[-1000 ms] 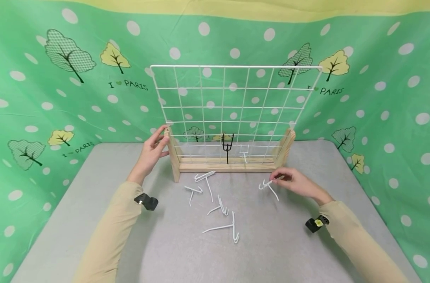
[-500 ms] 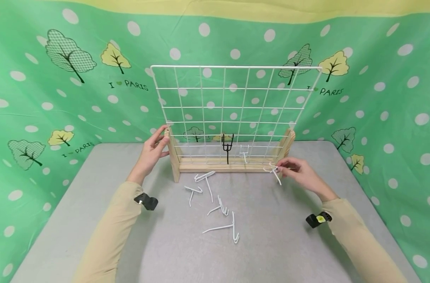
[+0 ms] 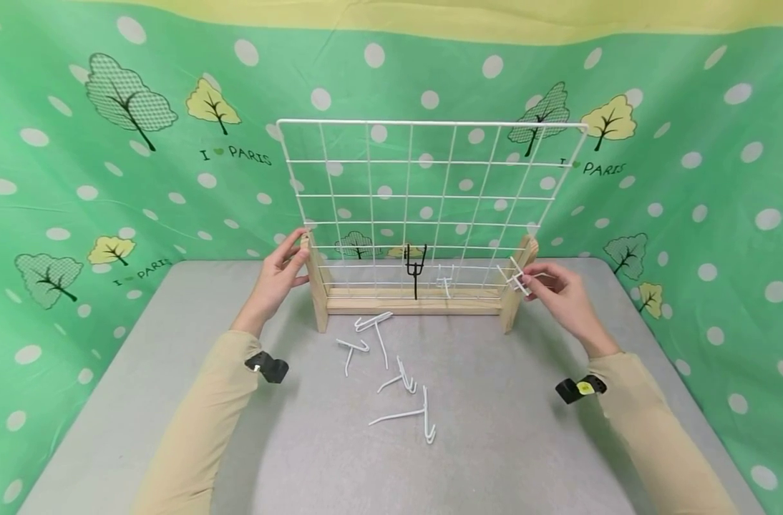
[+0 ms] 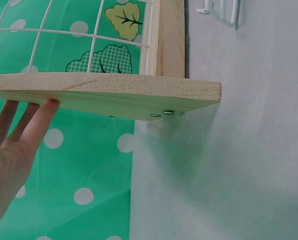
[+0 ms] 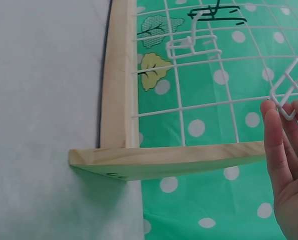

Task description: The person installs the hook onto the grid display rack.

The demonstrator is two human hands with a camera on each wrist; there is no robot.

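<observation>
In the head view my left hand (image 3: pixel 275 277) rests against the left wooden upright (image 3: pixel 318 304) of a stand, near its top. The left wrist view shows extended fingers (image 4: pixel 41 120) touching the upright's outer face. My right hand (image 3: pixel 568 295) pinches a white wire hook (image 3: pixel 515 277) between thumb and fingertips, in front of the right upright (image 3: pixel 509 315). Its prongs point up toward the white wire grid (image 3: pixel 430 123) standing in the wooden base. On the grid hang a black hook (image 3: pixel 415 269) and another white hook (image 3: pixel 447 287), low and near the middle.
Several loose white hooks lie on the grey table (image 3: pixel 494 443) in front of the stand, among them a long-stemmed hook (image 3: pixel 425 411) nearest me and a smaller hook (image 3: pixel 351 346) at left. A green printed cloth (image 3: pixel 707 214) surrounds the table at the back and sides.
My right hand has raised the white hook from close over the table to the right upright, turning its prongs upward. The left hand has stayed at the left upright.
</observation>
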